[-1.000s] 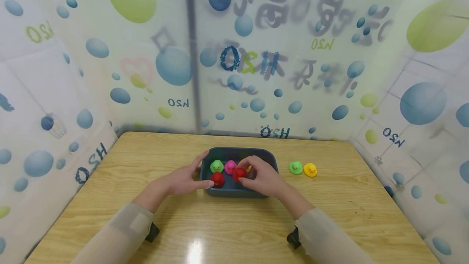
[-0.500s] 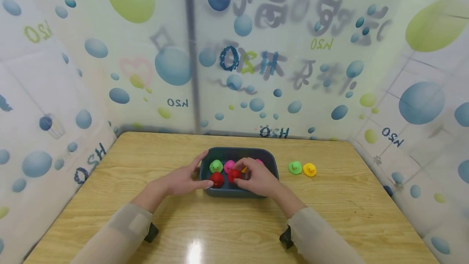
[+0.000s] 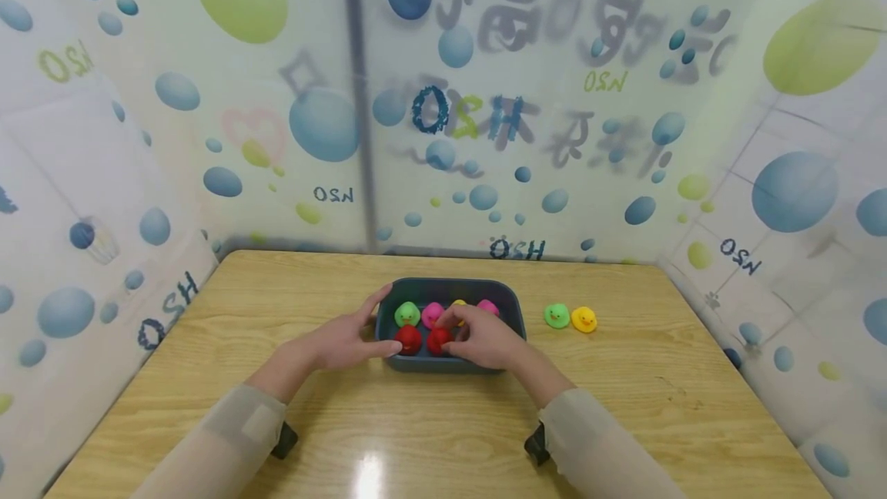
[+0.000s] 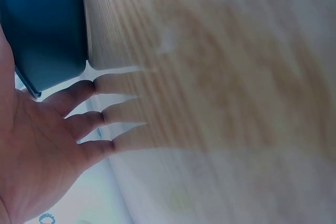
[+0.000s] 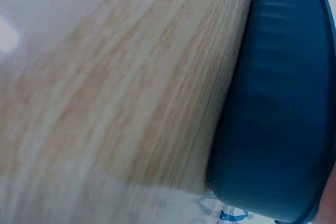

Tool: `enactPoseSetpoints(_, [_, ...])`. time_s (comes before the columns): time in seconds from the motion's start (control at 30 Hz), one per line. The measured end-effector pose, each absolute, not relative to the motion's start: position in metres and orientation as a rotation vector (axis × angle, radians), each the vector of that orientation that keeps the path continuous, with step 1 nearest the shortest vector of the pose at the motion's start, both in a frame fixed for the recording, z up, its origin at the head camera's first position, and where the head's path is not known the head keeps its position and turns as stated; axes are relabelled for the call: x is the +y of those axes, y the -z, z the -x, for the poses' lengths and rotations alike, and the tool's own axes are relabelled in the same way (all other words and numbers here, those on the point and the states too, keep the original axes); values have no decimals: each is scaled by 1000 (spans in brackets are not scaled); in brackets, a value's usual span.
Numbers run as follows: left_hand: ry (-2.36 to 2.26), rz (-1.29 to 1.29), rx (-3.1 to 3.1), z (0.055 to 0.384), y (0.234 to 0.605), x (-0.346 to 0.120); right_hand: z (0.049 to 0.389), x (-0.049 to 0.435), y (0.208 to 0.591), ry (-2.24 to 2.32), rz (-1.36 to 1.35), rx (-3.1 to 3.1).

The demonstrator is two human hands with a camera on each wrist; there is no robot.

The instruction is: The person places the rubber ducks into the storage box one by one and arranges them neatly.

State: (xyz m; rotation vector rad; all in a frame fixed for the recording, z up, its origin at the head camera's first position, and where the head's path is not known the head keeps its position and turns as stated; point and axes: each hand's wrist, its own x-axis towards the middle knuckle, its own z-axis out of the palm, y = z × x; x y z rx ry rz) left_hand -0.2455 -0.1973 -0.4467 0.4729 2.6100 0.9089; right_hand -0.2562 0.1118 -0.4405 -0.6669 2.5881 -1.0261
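A dark blue box (image 3: 443, 366) of rubber ducks stands on the table. My right hand (image 3: 490, 342) reaches over its front rim, thumb and fingers pinching a red rubber duck (image 3: 438, 340) low inside. Just left of that duck sits another red rubber duck (image 3: 409, 339). My left hand (image 3: 339, 342) spans the box's left end, fingers along the side and thumb at the front rim. In the left wrist view its fingers (image 4: 81, 124) look straight and spread beside the box wall (image 4: 47, 30). Only the box's outer wall (image 5: 273, 98) fills the right wrist view; the held duck is hidden there.
Behind the red ducks are a green duck (image 3: 407, 314), a pink duck (image 3: 433, 315), a partly hidden yellow duck (image 3: 459, 303) and another pink duck (image 3: 488, 306). Right of the box, a green duck (image 3: 557, 316) and a yellow duck (image 3: 584, 319) lie on the wooden table (image 3: 624, 391).
My right hand has moved left and slightly down with the red rubber duck, bringing it beside the other red one. A yellow and a pink duck now show behind it. The left hand stays put.
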Motion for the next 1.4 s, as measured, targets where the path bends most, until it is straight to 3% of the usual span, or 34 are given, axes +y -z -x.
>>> enactPoseSetpoints(1.4, [-906, -479, 2625, 246, 449, -197, 262, 112, 443, 1008, 631, 2570])
